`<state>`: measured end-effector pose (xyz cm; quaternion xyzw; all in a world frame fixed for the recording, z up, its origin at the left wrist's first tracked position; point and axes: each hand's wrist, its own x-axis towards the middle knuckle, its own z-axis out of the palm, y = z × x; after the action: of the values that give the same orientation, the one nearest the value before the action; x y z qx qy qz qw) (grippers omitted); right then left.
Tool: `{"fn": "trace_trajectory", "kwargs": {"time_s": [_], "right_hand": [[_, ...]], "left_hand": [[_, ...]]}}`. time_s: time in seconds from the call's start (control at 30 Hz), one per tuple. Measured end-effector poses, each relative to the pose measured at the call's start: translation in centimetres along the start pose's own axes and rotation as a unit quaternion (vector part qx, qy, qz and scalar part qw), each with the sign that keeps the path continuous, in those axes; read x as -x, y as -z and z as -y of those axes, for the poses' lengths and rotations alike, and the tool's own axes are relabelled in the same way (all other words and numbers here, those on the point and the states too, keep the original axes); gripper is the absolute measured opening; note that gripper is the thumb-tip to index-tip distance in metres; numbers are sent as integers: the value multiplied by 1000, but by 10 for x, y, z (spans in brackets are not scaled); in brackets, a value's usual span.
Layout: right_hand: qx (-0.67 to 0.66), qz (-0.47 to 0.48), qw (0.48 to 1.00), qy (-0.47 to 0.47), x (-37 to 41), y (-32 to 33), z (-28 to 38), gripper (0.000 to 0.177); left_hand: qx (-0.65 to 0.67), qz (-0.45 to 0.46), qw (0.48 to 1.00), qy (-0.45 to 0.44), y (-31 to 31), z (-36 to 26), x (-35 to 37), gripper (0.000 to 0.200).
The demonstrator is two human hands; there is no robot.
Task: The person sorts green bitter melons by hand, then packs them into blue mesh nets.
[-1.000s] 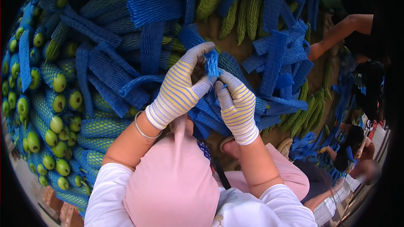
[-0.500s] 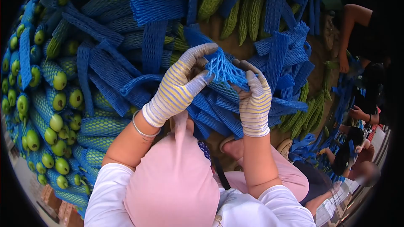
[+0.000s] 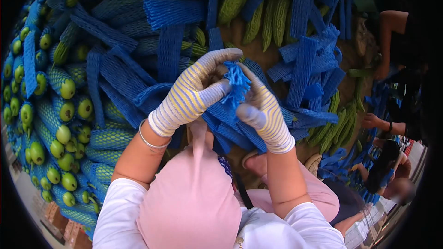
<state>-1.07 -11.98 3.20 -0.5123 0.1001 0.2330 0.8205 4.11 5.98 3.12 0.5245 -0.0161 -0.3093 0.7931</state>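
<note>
Both hands wear striped knit gloves with grey fingertips. A bunched blue foam net sleeve [image 3: 236, 83] with a frayed, splayed end is between them. My left hand [image 3: 191, 90] is closed on its left side, the thumb below and the fingers curled above. My right hand [image 3: 266, 113] curls round the other side, fingers reaching behind the net and thumb lower down. Whether anything is inside this sleeve is hidden by the hands. Loose flattened blue net sleeves [image 3: 240, 127] lie below and around both hands.
Netted green gourds [image 3: 67, 110] are stacked along the left. Bare bitter melons [image 3: 277, 18] lie at the top, with more bitter melons [image 3: 339, 129] at the right. More blue sleeves [image 3: 304, 69] are heaped right of my hands. Other people's arms [image 3: 392, 27] show at the far right.
My right hand has moved left and turned, bringing it closer to my left hand. The stretched strands of the sleeve are now bunched into a shorter tuft.
</note>
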Motion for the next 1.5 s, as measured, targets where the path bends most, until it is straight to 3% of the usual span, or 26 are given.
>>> {"fn": "trace_trajectory", "kwargs": {"time_s": [0.1,0.23,0.3,0.37,0.43,0.5,0.57,0.6,0.63,0.67,0.7,0.73,0.77,0.9,0.93,0.97,1.07,1.13,1.17,1.2,1.23,1.27,1.37,1.4,1.43,1.5], "right_hand": [[76,-83,994,-17,-1,-12,12,65],[87,-190,977,41,-3,15,11,30],[212,-283,935,37,-4,24,4,27],[344,-269,888,147,-11,23,-16,25],[483,-211,836,154,-13,-3,-12,24],[447,-85,873,175,-22,-9,-17,24],[330,-123,931,92,-27,-11,-10,23],[168,-174,966,90,-33,-5,-11,22],[209,-209,948,117,-32,2,-5,20],[182,-239,949,95,-30,1,5,19],[154,-268,948,72,-28,-1,11,19],[162,-269,944,103,-28,-3,4,18],[142,-252,950,118,-27,-9,-4,17],[314,-136,940,14,-15,-14,-26,19],[341,-113,933,10,-10,-16,-28,19],[330,-91,939,-20,-6,-19,-26,16],[354,-66,931,53,-12,-15,-25,13],[398,-75,875,267,-24,-6,-18,14],[230,-97,956,151,-19,-8,-12,15],[120,-110,983,85,-18,-12,0,16],[8,-121,992,18,-18,-16,8,17],[53,-105,993,29,-19,-14,6,17],[233,-28,971,49,-18,-18,-5,16],[328,-28,942,64,-17,-17,-9,15],[326,-32,943,50,-17,-15,-12,15],[227,-109,968,17,-15,-14,-17,15]], "left_hand": [[-20,31,999,-10,-5,-1,-1,55],[11,24,1000,11,5,0,5,53],[-61,-17,997,36,10,0,3,50],[-65,-52,996,45,4,-3,4,47],[16,19,999,-46,-14,-10,11,44],[-41,197,979,-15,-24,-37,19,34],[-263,190,913,-247,-25,-28,8,29],[-342,124,889,-277,-21,-17,3,28],[-417,58,854,-304,-17,-7,-3,27],[-505,-7,806,-310,-14,-6,-6,22],[-515,-25,815,-264,-8,6,-7,23],[-574,-26,787,-224,-5,12,-8,25],[-629,-25,755,-183,-3,18,-8,27],[-645,-23,750,-145,14,41,-10,30],[-317,-80,944,-47,11,40,-8,32],[62,-128,988,58,9,37,-7,34],[168,-122,978,10,23,60,-2,36],[219,-109,969,-19,29,71,-10,37],[0,-78,995,-54,30,76,-13,34],[-220,-46,971,-85,32,79,-15,32],[-429,-12,896,-111,33,80,-15,31],[-537,-14,840,-75,22,72,-18,31],[-576,-13,802,-156,20,71,-29,27],[-624,7,750,-220,19,64,-40,24],[-606,22,787,-116,20,56,-35,39],[-521,64,851,2,31,49,-43,38]]}}
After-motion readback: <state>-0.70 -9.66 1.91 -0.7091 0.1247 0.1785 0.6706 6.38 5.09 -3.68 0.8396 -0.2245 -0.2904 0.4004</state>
